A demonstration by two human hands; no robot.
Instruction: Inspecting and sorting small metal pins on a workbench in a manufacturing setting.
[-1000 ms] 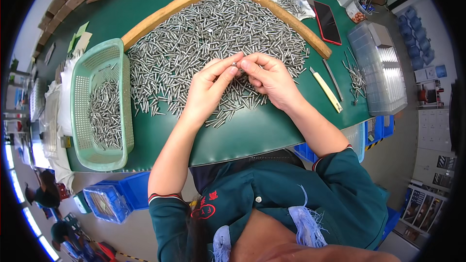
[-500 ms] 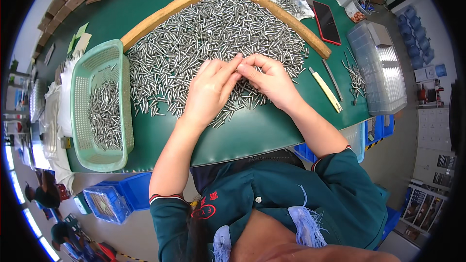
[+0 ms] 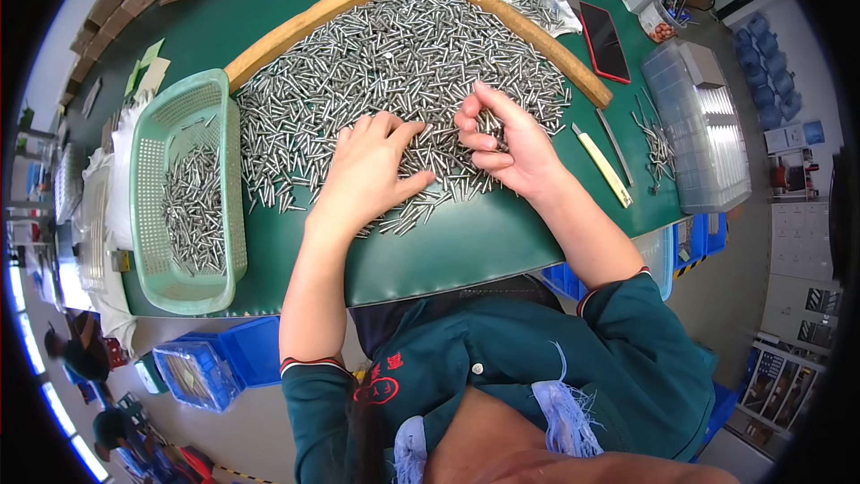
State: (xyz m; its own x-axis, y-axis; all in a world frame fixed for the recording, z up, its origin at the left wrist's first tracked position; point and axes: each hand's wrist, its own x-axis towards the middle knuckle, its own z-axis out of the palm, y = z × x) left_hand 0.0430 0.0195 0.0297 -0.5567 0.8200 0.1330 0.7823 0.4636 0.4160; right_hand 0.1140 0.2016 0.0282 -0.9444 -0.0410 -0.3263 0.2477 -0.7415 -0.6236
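A wide heap of small shiny metal pins [image 3: 376, 63] covers the middle of the green table [image 3: 412, 260]. My left hand [image 3: 369, 166] rests palm down on the near part of the heap, its fingers spread and its thumb stretched to the right. My right hand [image 3: 515, 143] is just above the heap's right side, turned partly palm up, with the fingers curled in. Whatever lies inside those fingers is hidden. To the left of my left hand stands a light green plastic basket [image 3: 235, 215] with more of the metal pins in it.
Two wooden bars [image 3: 336, 13] edge the heap at the back. To the right lie a cutter knife [image 3: 602, 170], a metal strip [image 3: 614, 148], a phone [image 3: 603, 43] and thin rods [image 3: 657, 139] beside clear plastic boxes [image 3: 694, 125]. A white cloth bundle [image 3: 546, 4] holds pins.
My hands were together, fingertips meeting over the heap. They have parted: the left has moved down-left and spread its fingers, the right has shifted slightly right and turned palm upward.
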